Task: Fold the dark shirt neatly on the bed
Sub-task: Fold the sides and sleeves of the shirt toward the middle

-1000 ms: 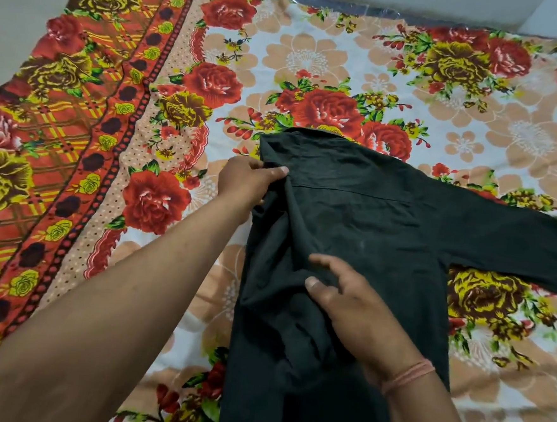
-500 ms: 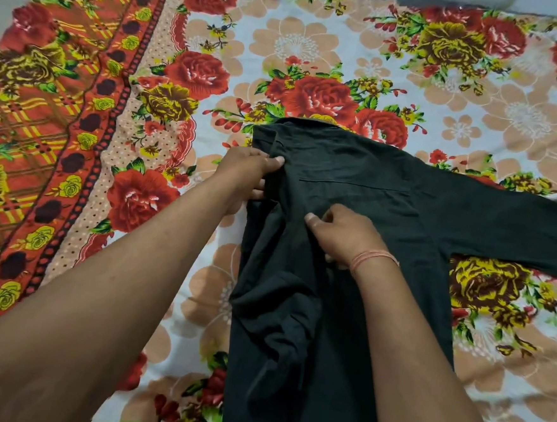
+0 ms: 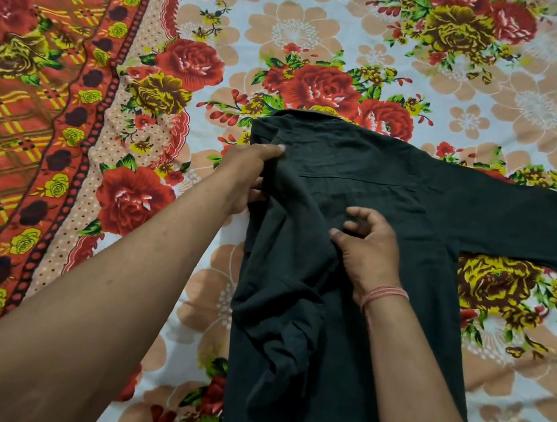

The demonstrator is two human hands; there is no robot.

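The dark shirt [image 3: 371, 184] lies back-up on the bed, collar at the far end. Its left side and sleeve are folded in over the back and bunched into wrinkles; its right sleeve stretches out to the right edge of the view. My left hand [image 3: 250, 172] grips the folded edge at the shirt's left shoulder, thumb on top of the cloth. My right hand [image 3: 363, 246] rests on the middle of the back with fingers curled, pinching the cloth of the folded-in sleeve. A pink thread band circles my right wrist.
The bed is covered by a floral bedsheet [image 3: 316, 32] with red and yellow roses and a red patterned border [image 3: 30, 111] along the left. Bare sheet lies left of, beyond and to the right of the shirt.
My right hand slid up the shirt's back from lower down and now curls its fingers into the cloth. My left hand kept its hold at the shoulder. The camera came closer.
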